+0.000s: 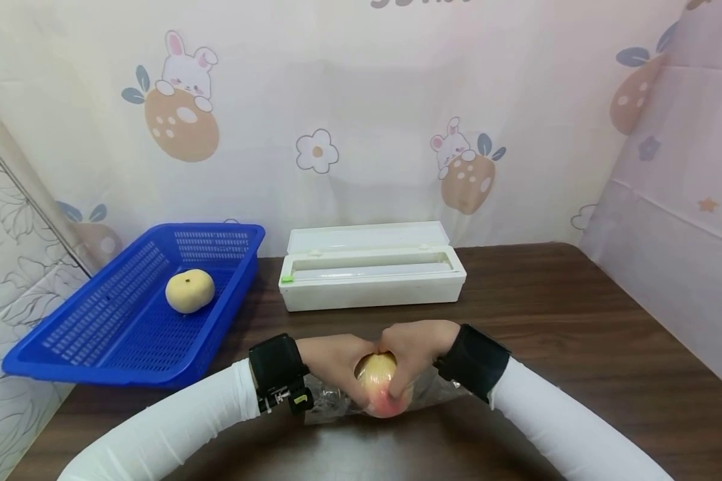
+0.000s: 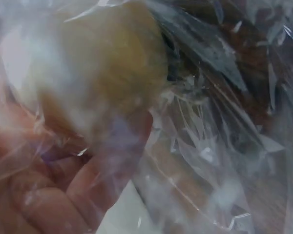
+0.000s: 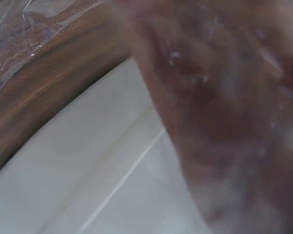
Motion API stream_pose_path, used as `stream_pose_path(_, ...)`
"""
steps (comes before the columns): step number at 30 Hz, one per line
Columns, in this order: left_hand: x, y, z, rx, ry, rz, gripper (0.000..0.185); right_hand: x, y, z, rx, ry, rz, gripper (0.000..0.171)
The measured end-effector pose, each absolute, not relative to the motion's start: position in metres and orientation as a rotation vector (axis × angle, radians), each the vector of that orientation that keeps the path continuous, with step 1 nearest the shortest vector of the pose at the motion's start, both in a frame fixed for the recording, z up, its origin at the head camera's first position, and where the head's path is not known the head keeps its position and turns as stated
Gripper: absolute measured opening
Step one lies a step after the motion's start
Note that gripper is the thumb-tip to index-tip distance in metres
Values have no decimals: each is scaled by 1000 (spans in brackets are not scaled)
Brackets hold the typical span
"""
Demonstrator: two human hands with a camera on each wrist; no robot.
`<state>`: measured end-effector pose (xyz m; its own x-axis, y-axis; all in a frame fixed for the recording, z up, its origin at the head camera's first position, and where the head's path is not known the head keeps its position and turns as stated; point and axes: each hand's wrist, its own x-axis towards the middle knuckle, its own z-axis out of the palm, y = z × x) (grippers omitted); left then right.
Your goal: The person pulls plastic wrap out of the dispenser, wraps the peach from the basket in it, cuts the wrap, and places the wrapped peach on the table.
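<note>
A yellow peach with a pink-red lower side is in the grip of both hands above the near middle of the table. My left hand curls round its left side and my right hand round its right, thumbs in front. Clear plastic film lies about the peach and spreads crumpled to both sides. The left wrist view shows the film wrinkled over the pale peach and fingers against its underside. In the right wrist view, the right hand is blurred behind film.
Behind the hands stands a white cling film box, lid raised, a roll inside. At the left, a blue plastic basket holds another yellow peach. A patterned curtain hangs along the back of the dark wooden table.
</note>
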<state>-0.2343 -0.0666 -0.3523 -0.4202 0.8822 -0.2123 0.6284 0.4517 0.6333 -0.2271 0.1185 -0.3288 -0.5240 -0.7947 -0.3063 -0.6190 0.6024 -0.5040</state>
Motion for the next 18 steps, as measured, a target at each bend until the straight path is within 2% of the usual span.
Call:
stream_pose_path(10, -237, -71, -356, 1284, 2227, 671, 42, -238, 122, -332, -1045, 2255, -472, 11)
stream_pose_path(18, -231, -74, -347, 1329, 2355, 648, 60, -247, 127, -337, -974, 2213, -497, 10)
